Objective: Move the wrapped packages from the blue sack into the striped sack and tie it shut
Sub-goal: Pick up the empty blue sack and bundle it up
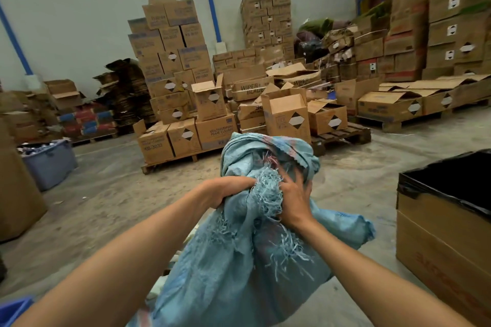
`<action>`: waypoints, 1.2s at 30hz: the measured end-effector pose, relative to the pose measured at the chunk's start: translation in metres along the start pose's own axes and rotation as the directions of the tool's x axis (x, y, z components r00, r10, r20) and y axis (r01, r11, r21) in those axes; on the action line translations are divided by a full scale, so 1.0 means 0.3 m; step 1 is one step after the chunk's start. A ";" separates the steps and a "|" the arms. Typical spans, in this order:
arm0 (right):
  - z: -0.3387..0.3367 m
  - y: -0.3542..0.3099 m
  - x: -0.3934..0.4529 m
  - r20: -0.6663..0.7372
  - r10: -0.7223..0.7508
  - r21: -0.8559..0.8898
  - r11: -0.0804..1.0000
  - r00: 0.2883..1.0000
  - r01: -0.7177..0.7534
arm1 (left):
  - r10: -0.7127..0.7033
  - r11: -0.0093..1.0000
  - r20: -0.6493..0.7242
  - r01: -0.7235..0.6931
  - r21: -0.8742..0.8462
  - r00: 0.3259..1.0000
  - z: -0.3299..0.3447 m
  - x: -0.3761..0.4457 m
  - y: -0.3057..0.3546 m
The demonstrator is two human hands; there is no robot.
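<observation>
Left grip: left hand [225,191] is bunched tight on the gathered neck of the pale blue woven plastic sack with faint pink stripes [239,273], fingers buried in the fabric on its left side.
Right grip: right hand [293,202] is clamped on the same neck from the right, fingers [297,175] spread and pressing into the folds just under the loose top.
Both arms: bare forearms reach in from the lower corners and meet at the neck, hands nearly touching.
Sack: standing on the dusty concrete floor [106,194] straight ahead of the person, body bulging below the hands; contents are hidden, so what fills it cannot be told.
Sack mouth: the loose top [265,151] flops up and over above the hands, crumpled, pink banding showing near the edge.
Frayed edge: pale blue loose threads [268,194] hang in a tuft between the two hands and trail down the sack's front.
Tie: whether a knot is made cannot be told; the hands cover that spot.
Right of the sack: big brown cardboard box lined with black plastic [446,220], open at the top, near but apart from it.
Left, farther off: grey-blue plastic tub [50,167] on the floor.
Behind: stacked brown cartons on wooden pallets [186,138] against the wall.
</observation>
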State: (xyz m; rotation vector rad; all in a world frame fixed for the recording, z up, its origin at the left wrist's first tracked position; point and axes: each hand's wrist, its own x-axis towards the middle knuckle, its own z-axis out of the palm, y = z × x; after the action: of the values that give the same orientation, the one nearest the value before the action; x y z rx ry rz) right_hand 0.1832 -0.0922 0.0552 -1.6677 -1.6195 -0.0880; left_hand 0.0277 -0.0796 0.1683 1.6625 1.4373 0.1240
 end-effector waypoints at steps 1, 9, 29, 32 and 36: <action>-0.004 0.005 -0.015 0.020 -0.020 0.025 0.999 1.000 0.019 | 0.002 0.999 0.028 -0.003 0.036 1.000 -0.002 -0.008 0.003; -0.018 0.053 -0.069 -0.095 0.168 0.279 0.951 0.981 -0.136 | 0.357 0.934 -0.432 -0.302 0.194 0.828 -0.025 -0.033 -0.012; -0.053 -0.056 -0.034 0.713 0.071 0.691 -0.238 0.697 -0.683 | 0.652 0.753 -0.465 -0.583 0.305 0.599 0.174 0.120 -0.299; -0.053 -0.056 -0.032 0.716 0.078 0.692 -0.215 0.694 -0.689 | 0.601 0.794 -0.510 -0.534 0.291 0.616 0.171 0.122 -0.301; -0.096 -0.018 -0.033 0.635 0.299 0.715 0.123 0.713 -0.689 | 0.508 0.860 -0.590 -0.409 0.307 0.628 0.155 0.140 -0.307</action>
State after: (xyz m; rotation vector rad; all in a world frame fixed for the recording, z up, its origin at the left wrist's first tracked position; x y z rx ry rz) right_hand 0.1901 -0.1175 0.0720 -1.1207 -0.7792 1.3759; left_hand 0.0007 -0.0786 0.0602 2.2169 1.4795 1.0188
